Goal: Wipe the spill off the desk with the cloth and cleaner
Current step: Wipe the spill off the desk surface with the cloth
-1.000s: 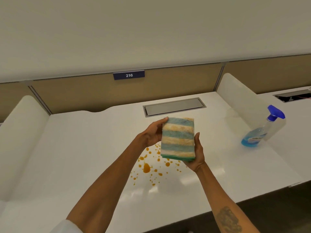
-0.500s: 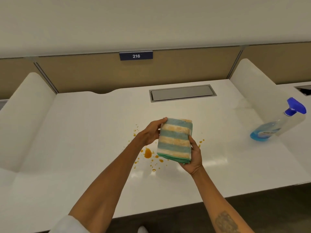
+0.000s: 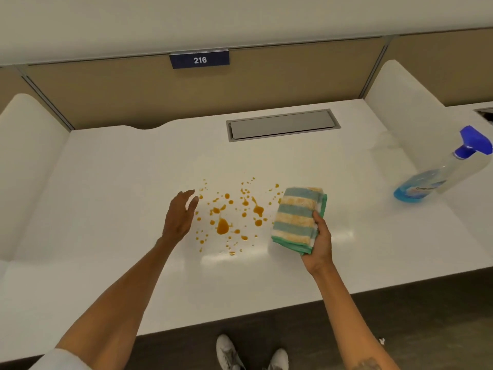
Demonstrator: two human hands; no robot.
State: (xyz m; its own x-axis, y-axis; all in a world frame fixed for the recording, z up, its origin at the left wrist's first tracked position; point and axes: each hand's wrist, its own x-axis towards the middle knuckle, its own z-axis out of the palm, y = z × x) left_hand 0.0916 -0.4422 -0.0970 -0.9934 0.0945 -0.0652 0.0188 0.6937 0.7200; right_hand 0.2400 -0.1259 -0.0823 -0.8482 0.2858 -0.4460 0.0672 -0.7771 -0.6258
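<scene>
An orange spill (image 3: pixel 222 226) of drops and small puddles lies on the white desk (image 3: pixel 106 209) in the middle. My right hand (image 3: pixel 320 244) holds a folded cloth (image 3: pixel 296 218) with teal and cream stripes just right of the spill, above the desk. My left hand (image 3: pixel 180 216) hovers at the spill's left edge, fingers apart, holding nothing. The spray cleaner (image 3: pixel 442 169), a clear bottle with blue liquid and a blue trigger head, stands at the far right of the desk.
A grey cable hatch (image 3: pixel 282 125) is set into the desk at the back. White side dividers (image 3: pixel 394 108) rise left and right, with a tan back panel and a "216" sign (image 3: pixel 199 60). Two shoes (image 3: pixel 229 353) show below the front edge.
My left hand let go of the cloth and moved left with its fingers apart. My right hand carried the cloth to the right of the spill.
</scene>
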